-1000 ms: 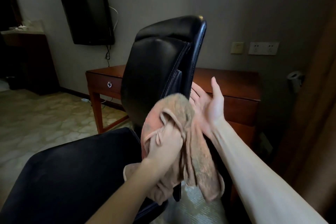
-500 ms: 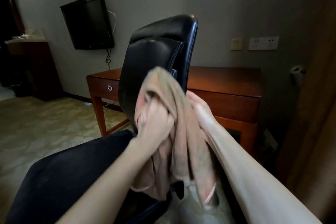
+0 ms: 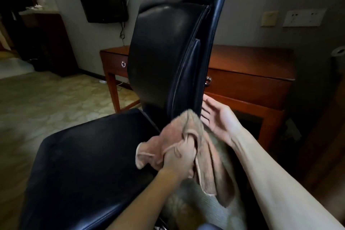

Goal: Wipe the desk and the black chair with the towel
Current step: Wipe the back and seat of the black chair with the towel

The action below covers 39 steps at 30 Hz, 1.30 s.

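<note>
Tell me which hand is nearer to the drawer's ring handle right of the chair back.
The right hand. It is open just below the ring handle, fingers by the edge of the chair back. The left hand is lower, near the seat, gripping the towel.

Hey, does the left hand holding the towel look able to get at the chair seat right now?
Probably yes. The left hand grips the towel right next to the chair seat, and nothing visible lies between them.

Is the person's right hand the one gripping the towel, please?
No, the left hand grips the towel, while the right hand is held open, holding nothing, beside the rear edge of the black chair.
</note>
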### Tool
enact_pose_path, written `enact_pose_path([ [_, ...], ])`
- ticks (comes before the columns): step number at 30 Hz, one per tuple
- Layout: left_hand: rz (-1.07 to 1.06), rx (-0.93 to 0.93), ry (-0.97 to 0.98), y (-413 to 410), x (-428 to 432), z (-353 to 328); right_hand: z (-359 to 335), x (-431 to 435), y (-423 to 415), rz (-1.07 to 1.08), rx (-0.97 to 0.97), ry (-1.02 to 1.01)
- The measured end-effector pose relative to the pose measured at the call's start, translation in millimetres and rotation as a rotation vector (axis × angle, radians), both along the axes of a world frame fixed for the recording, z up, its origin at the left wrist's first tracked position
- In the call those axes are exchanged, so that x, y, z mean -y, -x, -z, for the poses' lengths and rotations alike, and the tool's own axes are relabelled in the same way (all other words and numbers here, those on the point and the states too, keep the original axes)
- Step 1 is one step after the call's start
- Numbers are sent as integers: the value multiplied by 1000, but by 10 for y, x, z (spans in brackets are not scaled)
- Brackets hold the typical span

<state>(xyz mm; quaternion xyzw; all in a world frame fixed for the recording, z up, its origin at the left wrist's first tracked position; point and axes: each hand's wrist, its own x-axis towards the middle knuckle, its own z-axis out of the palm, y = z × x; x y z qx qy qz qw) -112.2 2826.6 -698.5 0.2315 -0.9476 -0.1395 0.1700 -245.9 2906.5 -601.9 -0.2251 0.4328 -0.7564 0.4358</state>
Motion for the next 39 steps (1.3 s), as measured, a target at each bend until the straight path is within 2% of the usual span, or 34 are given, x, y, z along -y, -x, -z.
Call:
enact_pose_path([
  [1, -7, 37, -17, -169, 13, 252, 9, 24, -48, 40, -34, 4],
  [2, -32, -18, -34, -396, 26, 459, 35, 57, -64, 108, -70, -4],
  [3, -42, -17, 17, -531, 70, 619, 62, 93, -80, 192, -118, -14],
  [4, -75, 43, 107, -650, 115, 762, 86, 142, -129, 297, -197, -47],
  [5, -111, 23, 260, -719, 189, 851, 136, 191, -171, 439, -292, -99],
  [8, -147, 26, 209, -878, 286, 705, 400, 384, -468, 886, -583, -205],
  [10, -176, -58, 267, -981, 375, 549, 574, 500, -758, 1056, -759, -129],
  [11, -199, -161, 322, -1037, 452, 498, 639, 536, -931, 1057, -880, -79],
  [13, -295, -389, 189, -1206, 569, 335, 843, 637, -1210, 877, -1134, -58],
  [16, -483, -757, -164, -1522, 796, 69, 1047, 828, -1550, 317, -1336, -370],
  [17, -457, -774, -223, -1673, 926, -3, 1119, 899, -1679, 117, -1333, -430],
  [19, -248, -577, -346, -1995, 1148, -93, 1292, 1026, -1907, -67, -1508, -445],
  [21, -185, -351, -417, -2387, 1300, 1, 1473, 1133, -2067, -77, -1825, -414],
  [22, -270, -339, -391, -2600, 1369, 98, 1463, 1175, -2114, -43, -1888, -413],
  [24, -522, -501, -392, -3013, 1400, 350, 1363, 1291, -2139, 124, -1812, -396],
  [26, -727, -818, -535, -3290, 1321, 591, 1237, 1404, -2120, 331, -1659, -336],
  [28, -937, -1048, -600, -3514, 1289, 812, 1148, 1618, -2093, 355, -1612, -430],
  [29, -1039, -1068, -629, -3621, 1356, 951, 1134, 1741, -2049, 301, -1604, -540],
  [30, -1117, -1049, -702, -3732, 1408, 1088, 1141, 1833, -2028, 196, -1611, -662],
  [32, -1185, -969, -1062, -3856, 1529, 1353, 1211, 1898, -2000, -83, -1646, -848],
  [34, -1135, -902, -1330, -3864, 1559, 1561, 1390, 1827, -1987, -165, -1699, -865],
  [36, -1053, -824, -1397, -3866, 1475, 1568, 1538, 1683, -2090, -46, -1720, -739],
  [39, -993, -702, -1336, -3897, 1453, 1487, 1675, 1537, -2523, 92, -1745, -548],
])
